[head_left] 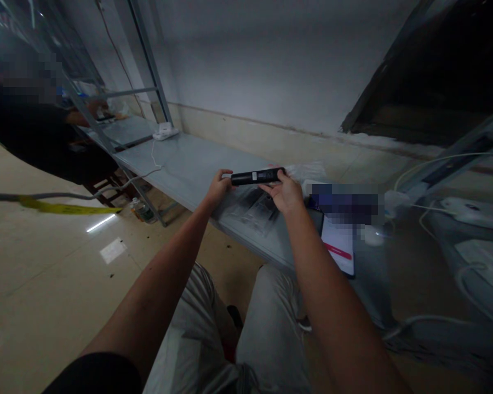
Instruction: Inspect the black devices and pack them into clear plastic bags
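Note:
Both ends of a long black stick-shaped device (pixel 254 176) are gripped, one in each hand, above the grey table. A small white label shows on its side; I cannot make out its exact kind. My left hand (pixel 219 189) pinches the left end between thumb and fingers. Around the right end, my right hand (pixel 287 191) has its thumb on top and fingers underneath. Beneath the device, clear plastic bags (pixel 257 212) lie on the tabletop. A phone with a lit screen (pixel 339 243) rests to the right of my right forearm.
The grey table (pixel 197 156) runs along the wall. A white power strip (pixel 165 131) with a cable sits at its far left, and white chargers (pixel 476 213) with cables are at the right. A metal frame post (pixel 152 60) rises behind. Another person (pixel 28 126) sits at the left.

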Tool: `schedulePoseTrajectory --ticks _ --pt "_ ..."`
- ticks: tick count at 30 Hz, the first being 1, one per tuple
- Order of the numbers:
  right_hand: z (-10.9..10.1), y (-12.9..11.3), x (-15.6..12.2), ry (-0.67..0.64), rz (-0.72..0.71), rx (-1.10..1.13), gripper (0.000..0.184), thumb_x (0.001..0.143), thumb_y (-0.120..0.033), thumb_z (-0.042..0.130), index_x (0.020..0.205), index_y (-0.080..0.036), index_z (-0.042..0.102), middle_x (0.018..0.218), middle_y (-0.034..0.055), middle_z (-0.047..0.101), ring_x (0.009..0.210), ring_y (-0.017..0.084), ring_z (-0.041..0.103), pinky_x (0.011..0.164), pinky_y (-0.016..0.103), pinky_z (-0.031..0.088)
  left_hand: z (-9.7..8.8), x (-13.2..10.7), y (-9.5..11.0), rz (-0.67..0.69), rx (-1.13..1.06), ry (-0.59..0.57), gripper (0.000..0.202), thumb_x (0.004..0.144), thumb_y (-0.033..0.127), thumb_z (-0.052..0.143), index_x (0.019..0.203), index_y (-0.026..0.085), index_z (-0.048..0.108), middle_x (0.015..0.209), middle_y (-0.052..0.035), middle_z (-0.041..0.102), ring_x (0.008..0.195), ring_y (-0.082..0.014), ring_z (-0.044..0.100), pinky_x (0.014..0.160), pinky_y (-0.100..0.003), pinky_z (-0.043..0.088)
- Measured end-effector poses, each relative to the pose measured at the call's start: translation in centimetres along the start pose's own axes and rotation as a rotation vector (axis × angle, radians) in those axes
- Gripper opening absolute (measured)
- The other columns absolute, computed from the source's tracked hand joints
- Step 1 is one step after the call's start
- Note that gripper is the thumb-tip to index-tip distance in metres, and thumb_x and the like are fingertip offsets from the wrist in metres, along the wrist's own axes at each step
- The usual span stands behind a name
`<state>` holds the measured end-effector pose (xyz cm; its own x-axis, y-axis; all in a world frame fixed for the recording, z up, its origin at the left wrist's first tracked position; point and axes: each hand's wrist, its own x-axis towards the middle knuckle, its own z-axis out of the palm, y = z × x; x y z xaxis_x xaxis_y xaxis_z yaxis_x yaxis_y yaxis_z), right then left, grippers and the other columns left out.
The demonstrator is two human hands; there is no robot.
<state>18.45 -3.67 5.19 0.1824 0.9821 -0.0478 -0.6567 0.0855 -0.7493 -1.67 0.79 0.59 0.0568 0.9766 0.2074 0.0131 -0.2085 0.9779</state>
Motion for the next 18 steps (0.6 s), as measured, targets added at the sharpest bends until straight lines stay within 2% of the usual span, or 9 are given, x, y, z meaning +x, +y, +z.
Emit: schedulePoseTrajectory --ticks 2,5,8,11,18 --pt "0.1 0.2 -0.1 -0.019 0.005 -0.021 0.009 0.093 -0.021 0.053 0.093 -0.020 0.061 0.101 0.0006 0.073 0.087 0.019 0.071 0.093 0.062 0.055 0.1 -0.1 0.3 0.005 -0.003 -0.007 0.025 0.083 0.030 0.058 0.104 0.016 0.057 0.073 -0.0028 0.062 0.063 -0.0136 0.058 0.060 -0.025 0.045" --pt "0.1 0.7 -0.1 -0.045 -0.003 -0.044 0.005 0.088 -0.022 0.062 0.093 -0.021 0.061 0.088 -0.0013 0.072 0.080 0.017 0.071 0.091 0.059 0.057 0.2 -0.1 0.4 0.017 0.036 -0.032 0.028 0.080 0.039 0.068 0.091 0.015 0.061 0.081 -0.0051 0.064 0.069 -0.0142 0.060 0.066 -0.027 0.049" --pt "0.1 1.1 0.0 -0.046 -0.013 -0.068 0.015 0.082 -0.012 0.066 0.092 -0.021 0.059 0.077 -0.0038 0.070 0.076 0.016 0.071 0.091 0.054 0.059 0.0 0.1 0.1 0.021 0.020 -0.053 0.025 0.079 0.036 0.071 0.089 0.015 0.062 0.082 -0.0050 0.065 0.071 -0.0144 0.061 0.069 -0.028 0.051" --pt "0.0 1.3 0.1 -0.034 -0.016 -0.102 0.019 0.083 -0.004 0.059 0.092 -0.020 0.058 0.077 -0.0039 0.070 0.075 0.016 0.072 0.089 0.054 0.060 -0.3 0.4 -0.2 0.024 0.008 -0.050 0.021 0.079 0.033 0.070 0.087 0.015 0.062 0.079 -0.0038 0.063 0.067 -0.0129 0.059 0.065 -0.026 0.050" --pt "0.2 1.5 0.2 -0.002 -0.017 -0.120 0.017 0.086 -0.003 0.056 0.092 -0.019 0.056 0.077 -0.0021 0.071 0.074 0.017 0.074 0.086 0.057 0.060 -0.2 0.4 0.0 0.021 0.023 -0.024 0.011 0.080 0.026 0.065 0.083 0.015 0.062 0.075 -0.0019 0.062 0.068 -0.0126 0.057 0.065 -0.024 0.047"
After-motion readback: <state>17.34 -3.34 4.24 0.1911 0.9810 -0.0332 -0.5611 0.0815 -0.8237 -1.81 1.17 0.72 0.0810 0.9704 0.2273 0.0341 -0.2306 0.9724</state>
